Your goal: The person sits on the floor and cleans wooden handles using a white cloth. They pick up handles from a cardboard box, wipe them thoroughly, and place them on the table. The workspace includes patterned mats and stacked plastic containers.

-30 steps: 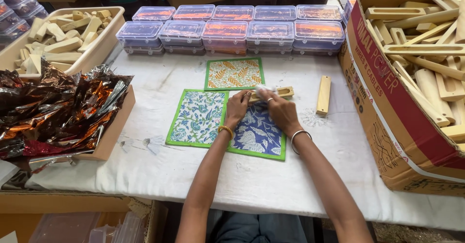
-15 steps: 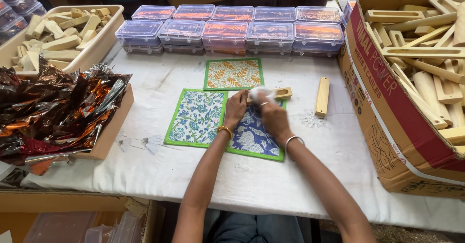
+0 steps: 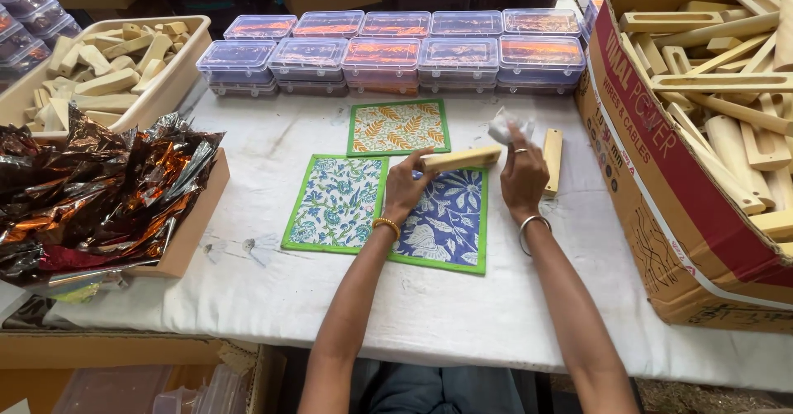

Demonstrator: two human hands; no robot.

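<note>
A person seated at a white-covered desk (image 3: 462, 315) works over 3 printed cloth mats. The left hand (image 3: 406, 184) has its grip closed around one end of a pale wooden block (image 3: 461, 159), holding it level just above the blue floral mat (image 3: 446, 222). The right hand (image 3: 522, 175) pinches a crumpled white cloth (image 3: 505, 125) in its fingertips, beside the block's far end. A second wooden block (image 3: 552, 160) lies on the desk just right of that hand. A green-bordered mat with a blue-and-green pattern (image 3: 337, 203) lies beside the blue one, and an orange leaf-print mat (image 3: 399, 127) sits behind both. Clear plastic boxes (image 3: 387, 54) line the back of the desk in 2 rows. A red cardboard carton (image 3: 661, 175) full of wooden pieces stands at right; a tray of wooden blocks (image 3: 99, 67) and a box of crinkled foil wrappers (image 3: 91, 191) sit at left.
</note>
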